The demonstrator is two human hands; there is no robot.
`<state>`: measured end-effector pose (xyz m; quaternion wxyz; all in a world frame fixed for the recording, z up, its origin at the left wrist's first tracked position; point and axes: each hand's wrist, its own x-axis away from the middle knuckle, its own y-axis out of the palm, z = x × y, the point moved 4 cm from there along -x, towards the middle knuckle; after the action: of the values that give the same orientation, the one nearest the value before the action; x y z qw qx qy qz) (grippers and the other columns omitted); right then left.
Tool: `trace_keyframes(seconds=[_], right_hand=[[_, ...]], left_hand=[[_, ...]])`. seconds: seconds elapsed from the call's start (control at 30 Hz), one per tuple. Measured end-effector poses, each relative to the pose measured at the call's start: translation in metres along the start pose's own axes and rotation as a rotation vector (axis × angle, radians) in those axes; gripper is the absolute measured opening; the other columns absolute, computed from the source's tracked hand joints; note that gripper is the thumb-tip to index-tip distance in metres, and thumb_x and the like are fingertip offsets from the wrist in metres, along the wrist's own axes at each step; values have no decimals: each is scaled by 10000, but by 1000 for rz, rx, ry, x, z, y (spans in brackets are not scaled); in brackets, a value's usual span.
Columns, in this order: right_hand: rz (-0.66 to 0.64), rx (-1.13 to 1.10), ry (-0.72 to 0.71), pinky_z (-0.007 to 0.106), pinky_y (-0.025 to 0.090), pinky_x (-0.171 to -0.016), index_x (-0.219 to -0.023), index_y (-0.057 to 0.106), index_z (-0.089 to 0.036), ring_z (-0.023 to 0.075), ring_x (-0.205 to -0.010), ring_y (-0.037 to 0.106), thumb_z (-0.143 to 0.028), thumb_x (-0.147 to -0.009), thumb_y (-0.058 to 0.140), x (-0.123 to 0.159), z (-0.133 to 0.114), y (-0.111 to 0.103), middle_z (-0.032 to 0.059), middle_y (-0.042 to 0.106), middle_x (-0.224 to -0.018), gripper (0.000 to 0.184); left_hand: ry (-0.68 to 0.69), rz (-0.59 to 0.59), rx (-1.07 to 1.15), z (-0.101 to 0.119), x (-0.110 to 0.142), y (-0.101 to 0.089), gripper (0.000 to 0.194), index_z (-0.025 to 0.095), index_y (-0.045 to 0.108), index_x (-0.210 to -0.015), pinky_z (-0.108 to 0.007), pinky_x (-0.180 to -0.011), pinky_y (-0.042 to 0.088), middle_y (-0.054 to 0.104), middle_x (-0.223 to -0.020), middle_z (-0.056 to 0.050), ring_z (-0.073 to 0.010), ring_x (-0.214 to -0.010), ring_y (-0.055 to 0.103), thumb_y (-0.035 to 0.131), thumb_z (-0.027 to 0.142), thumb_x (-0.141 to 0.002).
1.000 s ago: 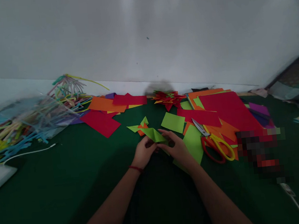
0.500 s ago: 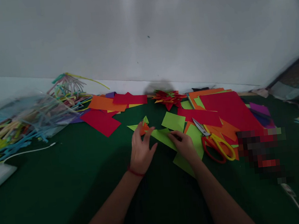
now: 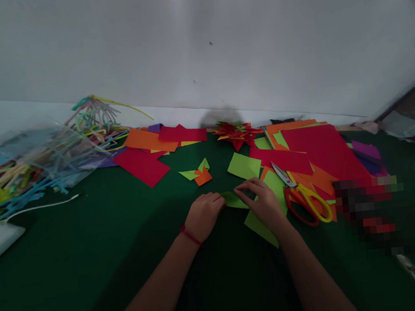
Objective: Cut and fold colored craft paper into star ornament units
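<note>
Head view: the left hand (image 3: 205,216), spread over the orange-and-green folded piece (image 3: 200,173) half a second ago, now curls closed on the left end of the green paper (image 3: 235,200). The right hand's (image 3: 262,201) thumb and forefinger nearly meet at its far edge; whether they pinch is unclear. Between both hands, the paper runs lengthwise left to right, its right end slanting nearer the person.

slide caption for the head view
Left hand and right hand at a green paper piece, red-and-yellow scissors lying to the right.
</note>
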<state>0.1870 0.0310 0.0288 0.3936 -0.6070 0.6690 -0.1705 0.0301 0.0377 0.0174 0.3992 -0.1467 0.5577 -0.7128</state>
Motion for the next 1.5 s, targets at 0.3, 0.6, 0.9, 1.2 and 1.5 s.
trace_keyframes(seconds=[0.3,0.6,0.9,1.2,1.5], right_hand=[[-309,59,-103,361,448,-754,-896,626,-240,209,-883,541,-280,-784,561,9,8,7,56,576,-958,136],[-178,-112,88,304,452,-715,-760,622,-220,169,-818,576,-294,-792,561,10,21,9,29,584,-890,102],[-144,-106,134,317,457,-721,-731,594,-208,173,-829,570,-260,-814,518,11,22,12,32,584,-886,124],[-99,-84,151,328,464,-738,-763,586,-206,178,-842,566,-300,-828,509,16,20,13,37,590,-883,138],[-76,-43,160,332,465,-723,-770,569,-200,182,-828,564,-287,-825,512,18,21,16,44,585,-882,118]], left_hand=[[-61,46,219,-9,-3,8,138,188,586,-896,-305,-797,422,622,-935,-37,-174,-881,548,459,168,-846],[-149,19,338,-10,-7,9,93,194,584,-875,-289,-809,421,611,-929,-13,-153,-891,539,503,196,-830],[-338,31,339,-17,-5,4,87,215,578,-840,-343,-796,372,626,-890,22,-156,-844,548,518,275,-823],[-416,23,346,-17,-4,6,84,210,564,-820,-337,-773,374,611,-854,21,-157,-820,539,522,281,-817],[-510,32,393,-17,-6,7,70,223,530,-861,-335,-773,382,603,-855,22,-161,-816,548,526,267,-807]])
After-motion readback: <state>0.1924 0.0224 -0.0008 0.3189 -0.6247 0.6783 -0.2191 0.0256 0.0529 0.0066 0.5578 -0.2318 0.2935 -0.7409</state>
